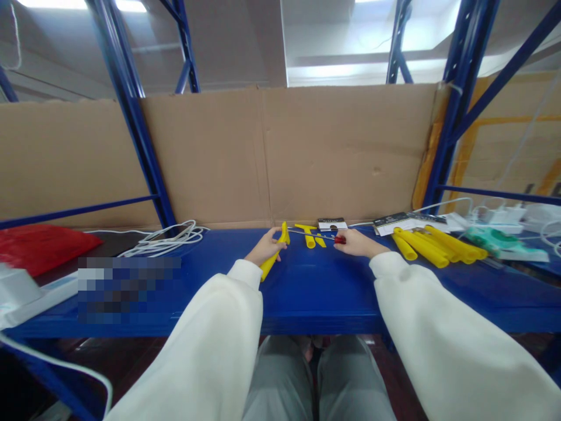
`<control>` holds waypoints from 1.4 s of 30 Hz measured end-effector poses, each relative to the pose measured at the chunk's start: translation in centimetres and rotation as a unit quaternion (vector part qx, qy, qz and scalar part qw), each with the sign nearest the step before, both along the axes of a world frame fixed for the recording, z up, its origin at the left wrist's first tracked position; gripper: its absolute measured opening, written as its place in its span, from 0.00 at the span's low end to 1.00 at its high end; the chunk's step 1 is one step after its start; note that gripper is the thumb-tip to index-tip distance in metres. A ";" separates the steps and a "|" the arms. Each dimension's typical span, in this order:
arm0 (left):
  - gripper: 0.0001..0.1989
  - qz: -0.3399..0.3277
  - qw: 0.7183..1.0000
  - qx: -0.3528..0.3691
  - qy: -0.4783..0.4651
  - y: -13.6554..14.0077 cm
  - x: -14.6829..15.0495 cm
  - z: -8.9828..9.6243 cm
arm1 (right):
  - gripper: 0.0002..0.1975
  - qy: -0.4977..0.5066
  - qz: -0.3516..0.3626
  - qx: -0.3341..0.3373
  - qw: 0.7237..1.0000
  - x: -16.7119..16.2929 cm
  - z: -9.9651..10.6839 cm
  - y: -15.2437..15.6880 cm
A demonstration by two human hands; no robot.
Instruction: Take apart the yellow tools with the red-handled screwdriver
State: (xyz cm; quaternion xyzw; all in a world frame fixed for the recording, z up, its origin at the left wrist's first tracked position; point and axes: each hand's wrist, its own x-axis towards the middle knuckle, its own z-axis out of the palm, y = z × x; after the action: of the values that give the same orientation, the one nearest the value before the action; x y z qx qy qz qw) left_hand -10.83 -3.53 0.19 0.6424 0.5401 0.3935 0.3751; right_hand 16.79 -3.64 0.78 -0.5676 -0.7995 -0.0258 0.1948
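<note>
My left hand (265, 247) is closed around a yellow plastic piece (269, 268) with a long tubular body, held tilted above the blue shelf. In my right hand (354, 243) is a screwdriver (340, 240), gripped by its red handle. Its thin metal shaft runs left to the upper end of the yellow piece; whether the tip touches it I cannot tell. Between my hands lie a T-shaped yellow piece (310, 241) and a smaller yellow piece (321, 240). Just behind them is a black-and-white card (332, 224).
Several yellow tubes (425, 247) lie at right, in front of black-and-white packaging (397, 222) and a green item (499, 241). Coiled white cable (169, 241), a red bag (44, 247) and a white power strip (52, 295) are at left. Cardboard (307, 152) walls the back between blue posts.
</note>
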 end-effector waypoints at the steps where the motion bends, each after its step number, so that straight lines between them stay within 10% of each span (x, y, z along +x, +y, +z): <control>1: 0.27 0.004 1.000 0.001 0.001 -0.1 0.0 0.0 | 0.05 -0.011 0.003 0.000 1.000 0.0 0.1 0.0; 42: 0.29 -0.010 0.999 0.023 0.024 0.7 -0.3 -0.7 | 0.07 0.042 -0.025 -0.024 0.999 0.0 -0.1 -0.2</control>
State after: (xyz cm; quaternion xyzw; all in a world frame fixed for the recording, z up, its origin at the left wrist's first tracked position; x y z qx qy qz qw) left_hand -11.15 -2.81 -0.49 0.6655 0.5332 0.3862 0.3515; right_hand 16.79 -3.88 0.68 -0.5924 -0.7766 0.0126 0.2142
